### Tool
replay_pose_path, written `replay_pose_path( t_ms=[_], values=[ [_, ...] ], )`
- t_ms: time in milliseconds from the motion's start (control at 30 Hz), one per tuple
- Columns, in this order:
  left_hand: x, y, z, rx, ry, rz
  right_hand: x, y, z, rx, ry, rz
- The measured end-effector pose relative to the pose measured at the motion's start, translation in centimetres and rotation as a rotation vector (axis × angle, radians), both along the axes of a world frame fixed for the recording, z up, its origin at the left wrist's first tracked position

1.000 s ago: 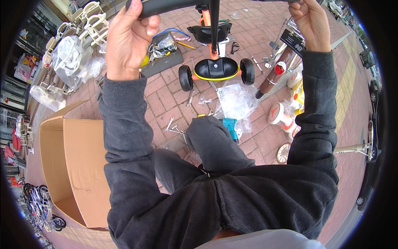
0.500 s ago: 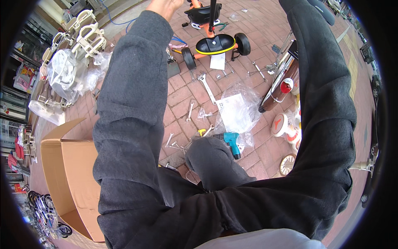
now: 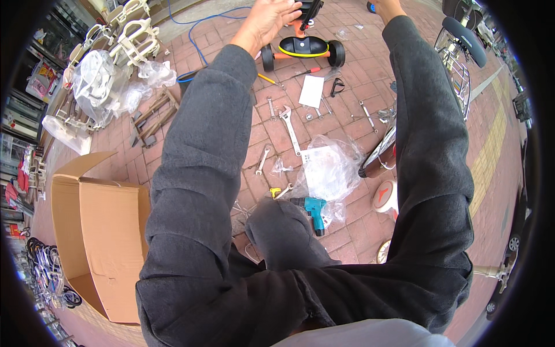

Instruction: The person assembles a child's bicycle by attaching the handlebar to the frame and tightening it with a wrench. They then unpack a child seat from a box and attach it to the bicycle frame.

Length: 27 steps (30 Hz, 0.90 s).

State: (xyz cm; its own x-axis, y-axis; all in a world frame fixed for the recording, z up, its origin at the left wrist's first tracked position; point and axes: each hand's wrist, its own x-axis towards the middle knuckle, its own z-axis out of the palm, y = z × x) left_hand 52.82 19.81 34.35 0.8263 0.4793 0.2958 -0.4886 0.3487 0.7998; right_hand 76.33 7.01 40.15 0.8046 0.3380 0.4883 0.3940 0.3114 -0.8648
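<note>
Both my arms reach far forward in dark grey sleeves. At the top edge my left hand [image 3: 269, 21] is stretched out, fingers extended beside the black upper part of an orange and black child's tricycle [image 3: 303, 47]; whether they touch it is unclear. Of my right hand [image 3: 391, 8] only the wrist and heel show, with the fingers cut off by the upper edge. A small blue and black round part [image 3: 371, 7] shows just left of it. The tricycle stands on its two black rear wheels, with its front out of view. Behind it lies a white sheet [image 3: 311, 91].
On the brick paving lie an adjustable wrench [image 3: 290, 130], several spanners, a teal cordless drill [image 3: 315, 214] by my knee and clear plastic wrap [image 3: 338, 170]. An open cardboard box [image 3: 113, 248] is at left, cream frames [image 3: 136, 40] beyond it. A bicycle saddle [image 3: 465, 40] is at right.
The tricycle has moved farther away, uncovering a screwdriver and a black loop-shaped part behind it. More of my left hand now shows. My right arm has swung inward to the left.
</note>
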Motion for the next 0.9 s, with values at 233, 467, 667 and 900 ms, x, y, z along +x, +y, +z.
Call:
replay_pose_path(
  t_ms=[233, 467, 667, 900],
  values=[
    [-22.3, -5.7, -11.0, -0.125, 0.305, 0.112, -23.5, -3.3, -9.9, -0.194, 0.256, 0.672],
    [-60.1, -4.3, -15.2, 0.286, 1.082, 1.081, -33.1, -13.2, -20.8, -0.581, 0.536, 0.870],
    [-86.1, -7.1, -12.3, 0.563, 1.749, 1.733, -31.6, -18.0, -25.0, -0.688, 0.514, 0.648],
    [-95.6, -7.5, -12.8, 0.406, 2.285, 1.603, -35.6, -17.0, -23.2, -0.661, 0.419, 0.613]
  ],
)
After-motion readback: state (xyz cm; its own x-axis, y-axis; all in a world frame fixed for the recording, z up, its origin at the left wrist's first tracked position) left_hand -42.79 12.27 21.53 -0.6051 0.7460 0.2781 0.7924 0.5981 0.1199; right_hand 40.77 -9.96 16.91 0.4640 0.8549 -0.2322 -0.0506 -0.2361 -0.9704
